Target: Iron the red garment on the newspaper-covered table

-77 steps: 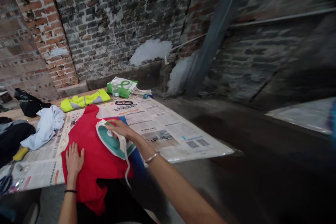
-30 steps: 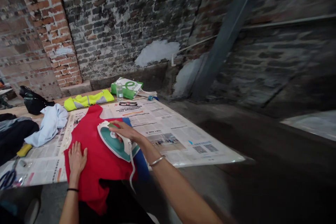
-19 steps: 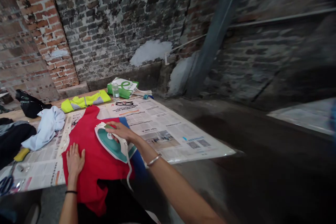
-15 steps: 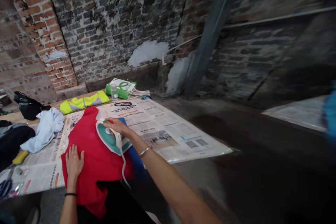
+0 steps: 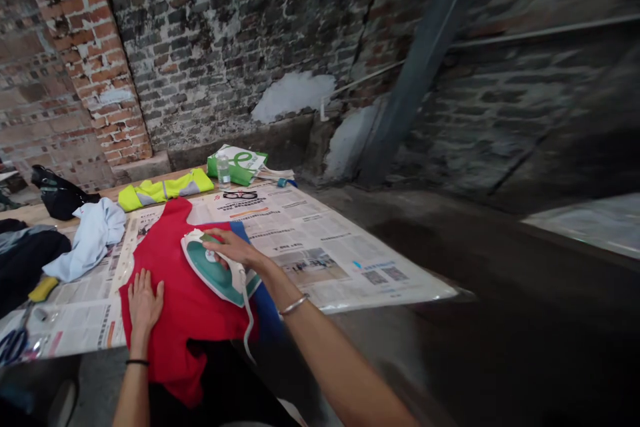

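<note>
Several loose things lie at the far left: dark clothes in a heap, with scissors near the table edge and a crumpled pale blue cloth beside the heap. The pale blue cloth looks unpressed, and whether it is meant for the iron I cannot tell. Next comes my left hand, flat, its fingers extended and slightly apart, pressing on the left side of the red garment and gripping nothing. The garment lies spread on the newspaper covering the table, its lower end hanging over the near edge. Around my left fingers and up toward the narrow far end the fabric lies fairly smooth, so I would call that part laid out well, though I cannot tell how much has been pressed. The hanging end is loose and folded, and that portion seems left to do. Further right, the iron sits on the garment, nose pointing away to the left, cord trailing toward me; I judge the pressing to be under way. My right hand has its fingers curled around the handle. Beyond the red edge, a blue cloth shows, mostly uncovered by the iron.
</note>
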`<state>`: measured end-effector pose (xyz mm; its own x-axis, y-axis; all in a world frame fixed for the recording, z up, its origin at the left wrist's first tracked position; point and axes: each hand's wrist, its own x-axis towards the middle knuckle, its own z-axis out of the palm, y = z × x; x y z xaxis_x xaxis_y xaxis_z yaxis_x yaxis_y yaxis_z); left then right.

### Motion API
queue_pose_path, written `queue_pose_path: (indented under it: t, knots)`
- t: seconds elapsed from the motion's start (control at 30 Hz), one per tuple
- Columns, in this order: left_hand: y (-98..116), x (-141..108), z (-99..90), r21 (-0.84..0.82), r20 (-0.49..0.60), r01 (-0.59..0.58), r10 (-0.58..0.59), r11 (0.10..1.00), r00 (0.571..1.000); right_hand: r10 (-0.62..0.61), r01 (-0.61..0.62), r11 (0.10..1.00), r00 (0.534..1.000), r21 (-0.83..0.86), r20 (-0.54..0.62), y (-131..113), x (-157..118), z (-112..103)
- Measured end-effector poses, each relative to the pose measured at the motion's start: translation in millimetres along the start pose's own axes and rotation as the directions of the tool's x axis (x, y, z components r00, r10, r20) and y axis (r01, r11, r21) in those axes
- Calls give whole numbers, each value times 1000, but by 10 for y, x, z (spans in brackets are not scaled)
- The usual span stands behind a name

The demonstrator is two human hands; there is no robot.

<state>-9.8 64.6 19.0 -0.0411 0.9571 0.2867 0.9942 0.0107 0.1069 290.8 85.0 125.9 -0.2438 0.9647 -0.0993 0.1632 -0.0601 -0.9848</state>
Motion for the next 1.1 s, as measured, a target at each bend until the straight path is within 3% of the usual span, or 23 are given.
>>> queue_pose_path:
  t: [0.17, 0.4, 0.7, 0.83, 0.97, 1.1]
  knots:
    - [1, 3, -7, 0, -14, -12, 12, 1000, 1000, -29, 29, 1000, 999, -7, 31, 24, -209, 63]
    - [-18, 14, 3, -7, -17, -14, 14, 1000, 1000, -3, 2, 1000, 999, 29, 37, 14, -93, 36]
    - [-65, 31, 93, -15, -51, -20, 19, 1000, 999, 95, -88, 995, 963, 40, -252, -144, 427, 83]
    - [-47, 11, 91, -6, -52, -19, 19, 1000, 998, 62, -68, 997, 987, -36, -151, -103, 357, 72]
    - [-36, -4, 71, -5, -48, -18, 17, 1000, 999, 9, -10, 998, 1000, -59, -6, -15, 43, 42]
    - [-47, 4, 65, -11, -42, -17, 16, 1000, 999, -20, 22, 999, 999, -45, 33, 26, -245, 62]
